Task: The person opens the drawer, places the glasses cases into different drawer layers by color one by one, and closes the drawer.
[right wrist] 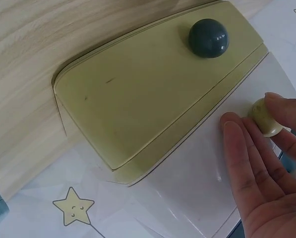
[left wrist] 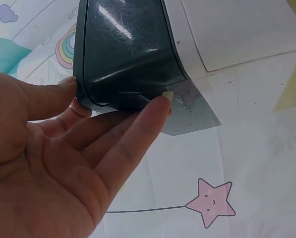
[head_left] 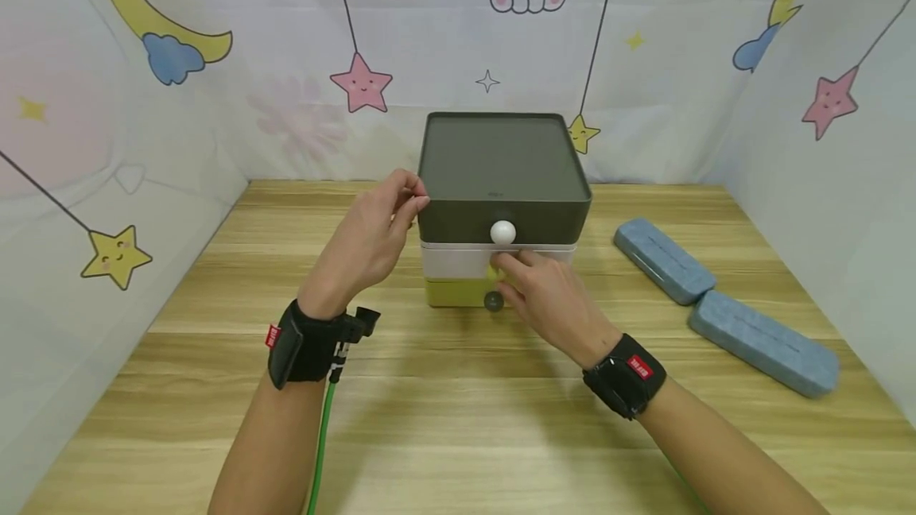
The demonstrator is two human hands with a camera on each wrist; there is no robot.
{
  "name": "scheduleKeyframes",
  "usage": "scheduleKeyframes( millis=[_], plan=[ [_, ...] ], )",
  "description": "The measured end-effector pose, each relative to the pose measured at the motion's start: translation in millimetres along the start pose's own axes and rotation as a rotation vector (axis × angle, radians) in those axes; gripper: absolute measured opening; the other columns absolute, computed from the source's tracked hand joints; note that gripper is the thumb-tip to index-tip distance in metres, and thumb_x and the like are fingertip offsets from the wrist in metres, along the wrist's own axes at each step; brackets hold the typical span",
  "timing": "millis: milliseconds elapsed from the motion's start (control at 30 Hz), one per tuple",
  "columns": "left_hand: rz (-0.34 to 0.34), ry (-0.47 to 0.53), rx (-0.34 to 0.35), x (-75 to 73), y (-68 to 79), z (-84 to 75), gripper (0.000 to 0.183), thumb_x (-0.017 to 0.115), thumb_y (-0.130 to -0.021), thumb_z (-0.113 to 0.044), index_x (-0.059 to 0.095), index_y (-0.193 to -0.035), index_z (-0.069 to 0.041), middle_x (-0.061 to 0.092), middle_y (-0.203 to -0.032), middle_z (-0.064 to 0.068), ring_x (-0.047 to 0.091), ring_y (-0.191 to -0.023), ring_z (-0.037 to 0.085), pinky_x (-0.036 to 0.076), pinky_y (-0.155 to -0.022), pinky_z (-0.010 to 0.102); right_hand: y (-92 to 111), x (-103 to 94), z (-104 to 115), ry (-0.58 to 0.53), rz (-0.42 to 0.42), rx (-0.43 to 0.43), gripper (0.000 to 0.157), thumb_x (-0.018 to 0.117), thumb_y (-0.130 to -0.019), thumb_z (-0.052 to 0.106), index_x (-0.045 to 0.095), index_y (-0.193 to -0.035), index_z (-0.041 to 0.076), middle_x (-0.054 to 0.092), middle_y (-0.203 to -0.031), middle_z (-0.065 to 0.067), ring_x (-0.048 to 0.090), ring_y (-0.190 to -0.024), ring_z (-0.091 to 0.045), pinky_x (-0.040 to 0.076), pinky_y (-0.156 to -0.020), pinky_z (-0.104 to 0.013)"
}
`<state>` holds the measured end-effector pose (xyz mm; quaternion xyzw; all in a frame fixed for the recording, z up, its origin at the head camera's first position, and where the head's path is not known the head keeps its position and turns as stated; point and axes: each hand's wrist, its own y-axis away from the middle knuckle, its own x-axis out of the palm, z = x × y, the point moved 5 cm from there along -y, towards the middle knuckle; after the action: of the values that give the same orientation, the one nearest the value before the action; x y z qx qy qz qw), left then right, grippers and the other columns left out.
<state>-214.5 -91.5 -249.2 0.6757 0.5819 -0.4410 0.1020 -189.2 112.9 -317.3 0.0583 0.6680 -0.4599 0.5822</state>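
A small drawer box (head_left: 504,157) stands on the table, its top tier dark green, the middle white and the bottom yellow-green. My left hand (head_left: 372,233) is at its upper left edge; in the left wrist view the thumb and a finger pinch the dark rim (left wrist: 81,59), with the other fingers along the side. With thumb and fingers, my right hand (head_left: 558,300) pinches the yellow knob (right wrist: 266,118) of the white middle drawer (right wrist: 187,183). Above it sits a white knob (head_left: 503,232), below it a dark knob (right wrist: 208,38) on the yellow-green drawer (right wrist: 133,94).
Two blue-grey oblong cases (head_left: 664,261) lie end to end on the right of the wooden table (head_left: 429,420). A cloth printed with stars and moons hangs behind and at both sides. A green cable (head_left: 322,443) runs from the left wrist strap.
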Motion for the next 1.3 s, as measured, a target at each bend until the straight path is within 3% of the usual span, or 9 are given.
scheduleKeyframes(
  millis=[167,467,767,1000,1300],
  plan=[
    [0.0,-0.016,0.015,0.4,-1.3,-2.3,0.018,0.042,-0.104,-0.024,0.05,-0.112,-0.009,0.053,-0.086,0.006,0.043,-0.068,0.021,0.039,-0.066,0.035,-1,0.2,-4,-0.016,-0.007,0.015,0.027,0.076,-0.083,0.014,0.066,-0.107,0.011,0.063,-0.088,-0.003,0.053,-0.067,-0.012,0.048,-0.054,-0.031],
    [0.017,-0.009,0.013,0.6,-3.5,-3.7,0.02,0.041,-0.104,-0.024,0.05,-0.112,-0.009,0.054,-0.09,0.008,0.044,-0.073,0.021,0.039,-0.069,0.036,1,-6.8,-6,-0.028,-0.015,0.031,0.029,0.076,-0.084,0.02,0.063,-0.108,0.01,0.065,-0.095,-0.003,0.059,-0.075,-0.013,0.051,-0.058,-0.032],
    [0.021,-0.031,0.028,-1.7,-4.1,-4.1,0.026,0.034,-0.106,-0.025,0.051,-0.113,-0.007,0.049,-0.082,0.01,0.043,-0.068,0.021,0.038,-0.065,0.036,-5,-33.8,-7,0.0,-0.193,0.053,0.028,0.074,-0.084,0.021,0.054,-0.093,0.004,0.058,-0.08,-0.007,0.05,-0.062,-0.013,0.046,-0.051,-0.029],
    [0.022,-0.019,-0.006,-1.4,-1.7,-0.2,0.028,0.036,-0.106,-0.03,0.051,-0.115,-0.008,0.05,-0.084,0.009,0.045,-0.073,0.021,0.04,-0.069,0.037,-14,-34.5,-4,0.012,-0.219,0.031,0.037,0.074,-0.085,0.021,0.056,-0.114,0.005,0.058,-0.092,-0.007,0.053,-0.079,-0.015,0.05,-0.061,-0.032],
    [0.023,0.003,-0.006,-0.6,-1.2,2.1,0.035,0.035,-0.105,-0.037,0.051,-0.117,-0.009,0.058,-0.102,0.009,0.053,-0.095,0.021,0.045,-0.086,0.043,-18,-33.7,-1,0.034,-0.239,0.042,0.031,0.075,-0.085,0.019,0.058,-0.107,0.005,0.058,-0.089,-0.007,0.055,-0.073,-0.016,0.051,-0.056,-0.032]
  ],
)
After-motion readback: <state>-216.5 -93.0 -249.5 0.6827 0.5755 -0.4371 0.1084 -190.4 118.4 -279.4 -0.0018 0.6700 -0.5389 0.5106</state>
